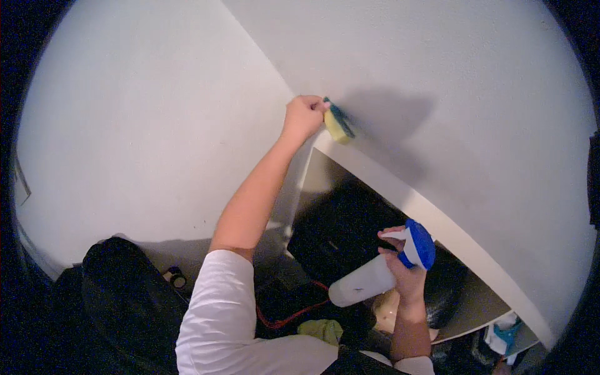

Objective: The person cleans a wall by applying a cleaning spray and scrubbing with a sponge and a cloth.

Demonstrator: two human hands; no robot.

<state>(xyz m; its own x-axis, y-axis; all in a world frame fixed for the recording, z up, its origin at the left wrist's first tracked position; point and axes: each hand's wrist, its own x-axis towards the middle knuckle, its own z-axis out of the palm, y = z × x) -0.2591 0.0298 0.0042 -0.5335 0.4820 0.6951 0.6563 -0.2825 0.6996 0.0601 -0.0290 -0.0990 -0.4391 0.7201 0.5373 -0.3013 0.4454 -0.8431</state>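
Observation:
My left hand (304,116) reaches up to the corner where two white walls meet. Its fingers pinch one end of a yellow sponge (338,129) with a dark green scouring side, which faces the right wall. The sponge is at the wall just above a white ledge; whether it touches cannot be made out. Lower right, my right hand (407,275) grips a spray bottle (362,282) by its neck. The bottle has a white translucent body and a blue and white spray head (417,245), and it is tilted with its base toward the lower left.
A white shelf edge (431,219) curves along the right wall, with a dark recess below it. A black rounded object (125,281) stands lower left. A red cord (275,324) and a green cloth (320,329) lie below. White and teal items (505,334) sit lower right.

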